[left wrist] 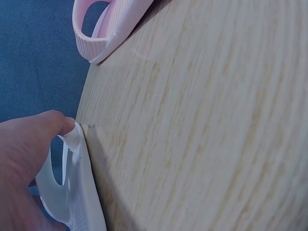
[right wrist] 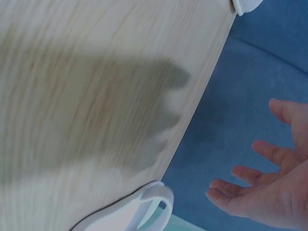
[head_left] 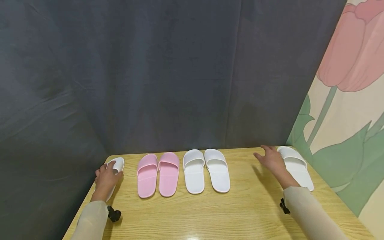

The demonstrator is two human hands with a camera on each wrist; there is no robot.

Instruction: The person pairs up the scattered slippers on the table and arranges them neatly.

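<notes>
At the table's left edge my left hand [head_left: 106,178] grips a white slipper [head_left: 119,164] across its upper strap. The left wrist view has the thumb on the near side of that slipper [left wrist: 84,187] and fingers on its far side; the hand hides much of the sole. My right hand [head_left: 273,160] hovers above the back right of the table, fingers spread and holding nothing. Just to its right lies another white slipper [head_left: 297,170], whose strap [right wrist: 166,197] shows low in the right wrist view.
Between the hands, a pink pair, left slipper [head_left: 147,176] and right slipper [head_left: 169,175], lies beside a white pair, left slipper [head_left: 194,176] and right slipper [head_left: 218,175]. A dark curtain [head_left: 180,83] borders the wooden table [head_left: 180,220]; a tulip-painted wall [head_left: 354,133] stands right.
</notes>
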